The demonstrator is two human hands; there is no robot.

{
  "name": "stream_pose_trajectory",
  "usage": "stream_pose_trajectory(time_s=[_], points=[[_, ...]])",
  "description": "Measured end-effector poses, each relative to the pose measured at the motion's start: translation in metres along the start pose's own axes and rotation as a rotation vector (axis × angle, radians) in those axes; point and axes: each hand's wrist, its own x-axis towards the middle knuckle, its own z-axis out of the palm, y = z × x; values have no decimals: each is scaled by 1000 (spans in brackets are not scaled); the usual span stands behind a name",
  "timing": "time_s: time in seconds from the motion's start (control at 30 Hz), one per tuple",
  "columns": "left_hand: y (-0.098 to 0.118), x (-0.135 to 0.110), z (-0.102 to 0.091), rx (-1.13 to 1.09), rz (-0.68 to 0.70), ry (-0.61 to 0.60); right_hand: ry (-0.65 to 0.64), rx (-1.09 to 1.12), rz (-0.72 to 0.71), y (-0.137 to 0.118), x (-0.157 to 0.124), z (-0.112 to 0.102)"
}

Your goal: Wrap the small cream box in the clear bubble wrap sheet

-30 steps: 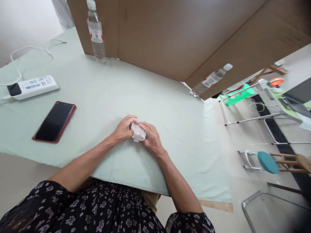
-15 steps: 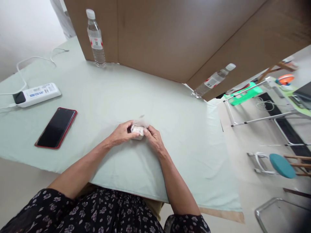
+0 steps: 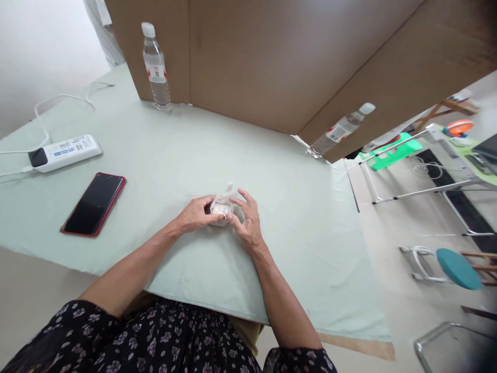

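My left hand (image 3: 194, 216) and my right hand (image 3: 246, 223) meet over the middle of the pale green tablecloth (image 3: 272, 176). Between them sits a small whitish packet in clear plastic wrap (image 3: 221, 208). Left fingers pinch its left side. My right thumb and forefinger grip its right edge, while the other right fingers are lifted and spread. A bit of loose wrap sticks up above the packet. I cannot make out what the packet contains.
A red-edged phone (image 3: 93, 203) lies face up at the left, with a white power bank (image 3: 66, 152) and its cable behind. Two water bottles, one at the back (image 3: 156, 67) and one at the right (image 3: 341, 129), stand against a brown cardboard screen (image 3: 295, 57). Stools and metal frames fill the floor at right.
The packet has been turned and lowered to the cloth. My right fingers have lifted and spread, and a flap of wrap now sticks up. The view has shifted slightly.
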Motion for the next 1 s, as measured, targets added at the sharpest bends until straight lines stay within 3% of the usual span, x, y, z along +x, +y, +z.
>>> stream_pose_trajectory(time_s=[0.2,0.33,0.43,0.57,0.8,1.0], points=[[-3,2,-1,-49,15,-65,-139,75,68,8,5,11],[-3,3,-3,-153,-17,-103,-144,157,113,6,4,10],[0,2,-4,-196,-57,-97,-98,285,156,8,2,6],[4,0,-4,-221,-95,-116,-211,481,242,14,1,3],[3,1,-4,-103,-53,-45,-137,445,301,5,-2,15],[3,1,-11,-156,-59,-121,-210,498,409,3,-3,14]])
